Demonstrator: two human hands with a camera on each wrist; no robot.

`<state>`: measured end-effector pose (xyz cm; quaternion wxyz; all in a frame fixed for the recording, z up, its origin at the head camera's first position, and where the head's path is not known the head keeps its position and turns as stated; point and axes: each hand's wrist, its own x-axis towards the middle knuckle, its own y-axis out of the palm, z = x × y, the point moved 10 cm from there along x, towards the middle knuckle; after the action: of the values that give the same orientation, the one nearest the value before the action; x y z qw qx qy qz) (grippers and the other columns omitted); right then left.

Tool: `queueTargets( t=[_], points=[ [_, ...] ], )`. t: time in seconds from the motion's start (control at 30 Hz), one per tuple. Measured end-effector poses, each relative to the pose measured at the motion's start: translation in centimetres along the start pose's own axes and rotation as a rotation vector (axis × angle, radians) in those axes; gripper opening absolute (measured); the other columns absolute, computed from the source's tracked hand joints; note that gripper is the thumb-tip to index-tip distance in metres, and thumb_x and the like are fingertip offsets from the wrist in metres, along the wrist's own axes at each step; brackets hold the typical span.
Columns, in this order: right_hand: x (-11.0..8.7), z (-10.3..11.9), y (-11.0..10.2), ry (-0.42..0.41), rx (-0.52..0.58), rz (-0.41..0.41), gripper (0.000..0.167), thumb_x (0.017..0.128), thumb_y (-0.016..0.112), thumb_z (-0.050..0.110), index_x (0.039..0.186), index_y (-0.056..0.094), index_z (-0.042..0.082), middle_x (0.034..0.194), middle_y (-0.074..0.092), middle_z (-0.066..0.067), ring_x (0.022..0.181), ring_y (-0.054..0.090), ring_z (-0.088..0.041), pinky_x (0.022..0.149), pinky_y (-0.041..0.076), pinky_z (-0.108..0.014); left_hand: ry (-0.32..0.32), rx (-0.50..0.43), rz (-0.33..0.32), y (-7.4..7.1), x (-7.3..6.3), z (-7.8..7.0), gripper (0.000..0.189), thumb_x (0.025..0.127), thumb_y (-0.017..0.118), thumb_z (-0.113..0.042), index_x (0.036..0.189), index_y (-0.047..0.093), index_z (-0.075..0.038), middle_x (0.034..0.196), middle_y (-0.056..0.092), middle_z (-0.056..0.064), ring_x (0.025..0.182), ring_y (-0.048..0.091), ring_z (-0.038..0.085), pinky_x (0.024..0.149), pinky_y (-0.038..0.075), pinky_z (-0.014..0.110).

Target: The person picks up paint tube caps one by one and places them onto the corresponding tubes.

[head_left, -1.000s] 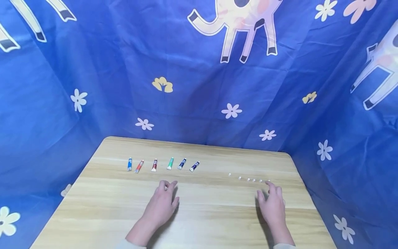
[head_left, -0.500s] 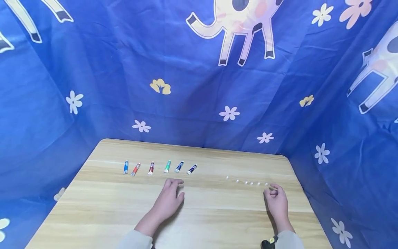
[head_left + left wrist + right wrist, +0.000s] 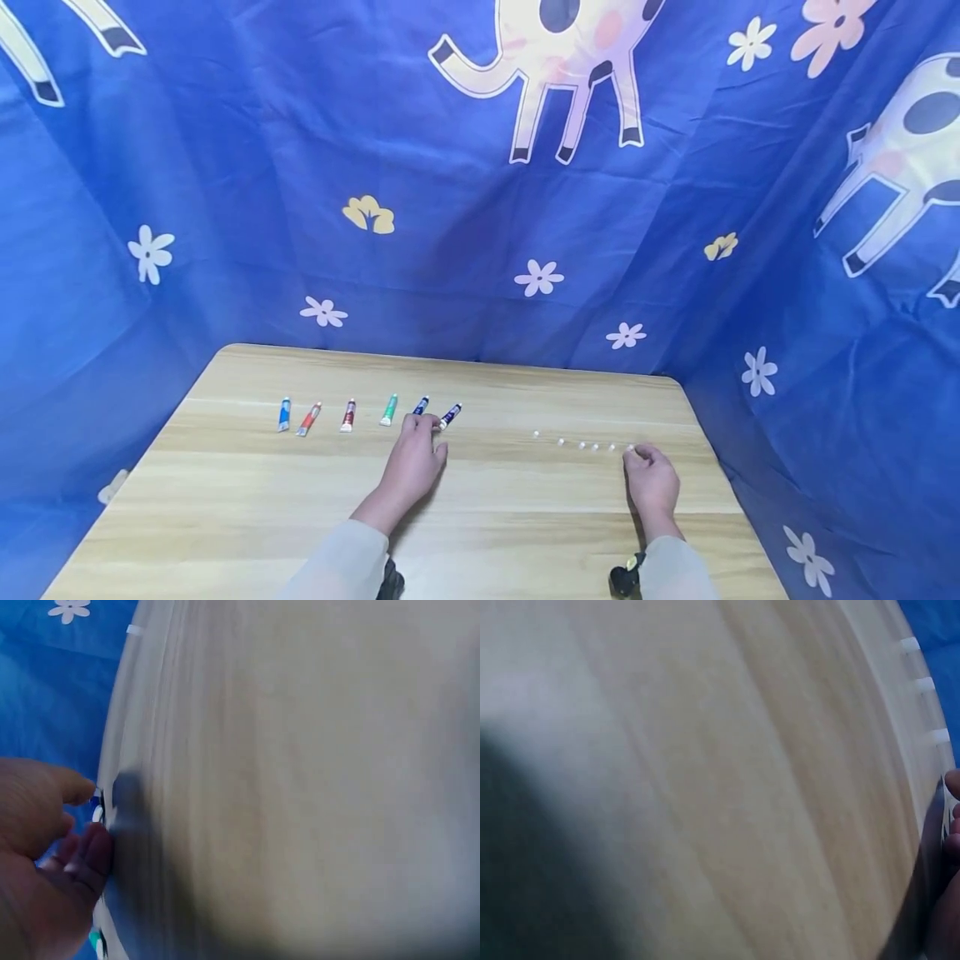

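Several small paint tubes lie in a row on the table. My left hand (image 3: 411, 462) reaches to the two rightmost, its fingers partly over the dark blue tube (image 3: 422, 405) and beside the dark purple tube (image 3: 452, 415). In the left wrist view, the thumb and a finger stand apart around a dark tube's end (image 3: 96, 802). My right hand (image 3: 651, 483) has its fingertips right at the rightmost small white piece (image 3: 631, 448); I cannot tell if it is pinched. More white pieces (image 3: 939, 736) show in the right wrist view, where the right fingers are mostly cut off.
Left of the left hand lie a green tube (image 3: 388, 410), a dark red tube (image 3: 348, 415), an orange-red tube (image 3: 309, 419) and a light blue tube (image 3: 284, 414). A blue patterned cloth (image 3: 450, 275) surrounds the wooden table (image 3: 510, 533) at the back and sides.
The head view has shifted slightly. My left hand has moved forward to the two rightmost tubes. My right hand drew back a little, then came forward to the rightmost white piece.
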<state>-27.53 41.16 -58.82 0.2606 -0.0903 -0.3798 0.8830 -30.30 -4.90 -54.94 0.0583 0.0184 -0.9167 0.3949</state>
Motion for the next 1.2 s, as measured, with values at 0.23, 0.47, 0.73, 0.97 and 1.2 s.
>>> queueTargets(
  t=[0.23, 0.47, 0.73, 0.97, 1.2],
  points=[
    [-0.4, 0.4, 0.2, -0.003, -0.023, -0.050, 0.032, 0.103, 0.067, 0.026, 0.123, 0.076, 0.003, 0.112, 0.077, -0.022, 0.104, 0.071, -0.038, 0.089, 0.053, -0.051, -0.043, 0.080, -0.006, 0.4, 1.5, 0.5, 0.040, 0.100, 0.074, -0.016, 0.132, 0.061, 0.005, 0.124, 0.062, 0.025, 0.080, 0.068, 0.027, 0.070, 0.063, 0.041],
    [-0.6, 0.6, 0.3, 0.009, -0.041, -0.074, 0.033, 0.103, 0.067, 0.025, 0.126, 0.074, 0.002, 0.116, 0.075, -0.024, 0.106, 0.069, -0.041, 0.090, 0.053, -0.053, -0.037, 0.153, -0.029, 0.6, 2.7, 0.4, 0.041, 0.100, 0.078, -0.022, 0.127, 0.065, 0.006, 0.117, 0.063, 0.023, 0.070, 0.063, 0.025, 0.063, 0.061, 0.042],
    [-0.1, 0.6, 0.3, 0.004, -0.071, -0.086, 0.028, 0.106, 0.067, 0.026, 0.127, 0.077, 0.011, 0.115, 0.072, -0.020, 0.105, 0.067, -0.038, 0.086, 0.051, -0.049, -0.012, 0.223, -0.018, 1.3, 3.6, 0.3, 0.034, 0.099, 0.080, -0.023, 0.121, 0.073, 0.002, 0.118, 0.064, 0.023, 0.072, 0.068, 0.026, 0.064, 0.063, 0.042],
    [0.5, 0.8, 0.3, -0.029, -0.076, -0.117, 0.024, 0.105, 0.069, 0.027, 0.120, 0.081, 0.012, 0.107, 0.073, -0.018, 0.099, 0.068, -0.035, 0.082, 0.050, -0.046, -0.012, 0.225, -0.041, 1.1, 3.7, 0.0, 0.026, 0.100, 0.074, -0.015, 0.117, 0.073, 0.003, 0.117, 0.065, 0.025, 0.070, 0.068, 0.028, 0.061, 0.063, 0.041],
    [1.0, 1.2, 0.4, -0.059, -0.055, -0.118, 0.023, 0.104, 0.071, 0.026, 0.117, 0.082, 0.011, 0.107, 0.074, -0.018, 0.099, 0.069, -0.037, 0.082, 0.051, -0.046, 0.011, 0.245, -0.046, 1.2, 3.7, -0.3, 0.024, 0.097, 0.072, -0.011, 0.116, 0.070, 0.004, 0.107, 0.073, 0.024, 0.077, 0.074, 0.034, 0.067, 0.065, 0.046]
  ],
)
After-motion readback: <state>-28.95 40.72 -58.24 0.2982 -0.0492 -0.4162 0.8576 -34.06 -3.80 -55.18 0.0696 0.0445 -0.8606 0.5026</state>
